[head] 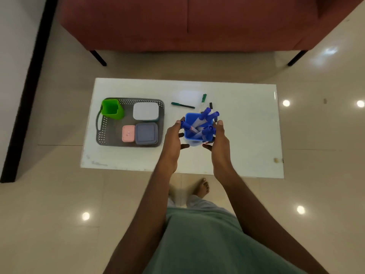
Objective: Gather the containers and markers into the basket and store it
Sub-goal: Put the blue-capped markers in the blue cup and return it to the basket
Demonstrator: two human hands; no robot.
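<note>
"Blue cup (188,135): where is it sitting in the head view?"

"It is sitting right of centre over the white table (246,125), with blue-capped markers (205,113) sticking out of it at angles. The person's left hand (173,137) is curling its fingers round the cup's left side. The right hand (219,139) is gripping the right side, and both thumbs are reaching in toward the near wall. Whether the cup is resting on the table or hanging just above it, the view is not showing."

"And the basket?"

"The grey basket (107,133) is lying on the table's left part, near the left hand. A green cup (112,108) is standing in its far left corner and a white container (145,111) is lying in the far right one. A pink container (128,133) and a grey-blue container (146,133) are sitting side by side along the near edge."

"Any markers lying loose?"

"A green marker (182,105) is lying on the table beyond the gap between basket and cup. A green-capped marker (203,98) and a black-capped one (211,105) are lying just behind the cup. A red sofa (177,22) is standing beyond the table on a glossy tiled floor (49,204)."
</note>
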